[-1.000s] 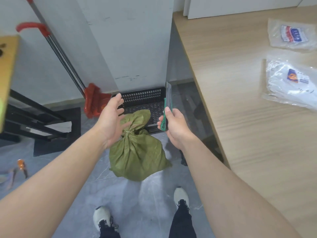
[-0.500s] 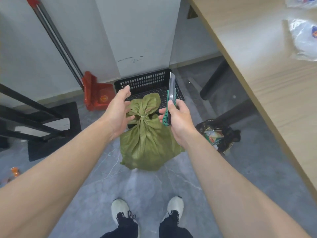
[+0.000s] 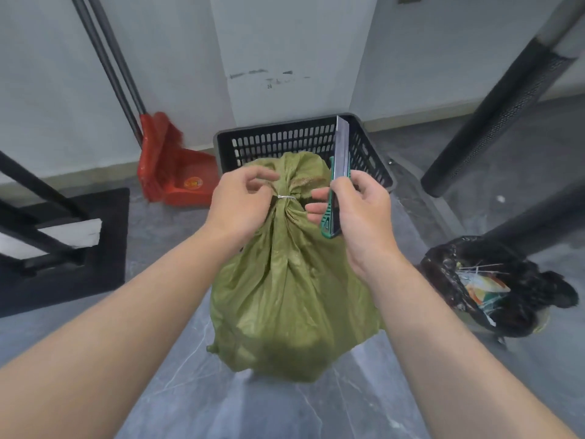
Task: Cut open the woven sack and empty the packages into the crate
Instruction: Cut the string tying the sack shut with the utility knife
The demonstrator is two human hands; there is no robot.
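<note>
The green woven sack (image 3: 291,296) is standing on the grey floor just in front of the black crate (image 3: 285,137), its neck bunched and cinched by a pale tie (image 3: 286,198). The left hand (image 3: 240,201) is pinching the gathered cloth just left of that tie, fingers curled. The right hand (image 3: 361,213) is gripping a green-handled utility knife (image 3: 341,153), thumb and curled fingers wrapping the handle, the long blade pointing up beside the sack's topknot. Nothing is cut yet. The danger, as I judge it, is lying in how near the blade is to the left fingers: a slip off the tight tie could be nicking them, and a deep slice could be gashing the packages inside. A red dustpan (image 3: 177,175) is leaning by the wall on the left, and a black rubbish bag (image 3: 493,280) is slumping on the right.
</note>
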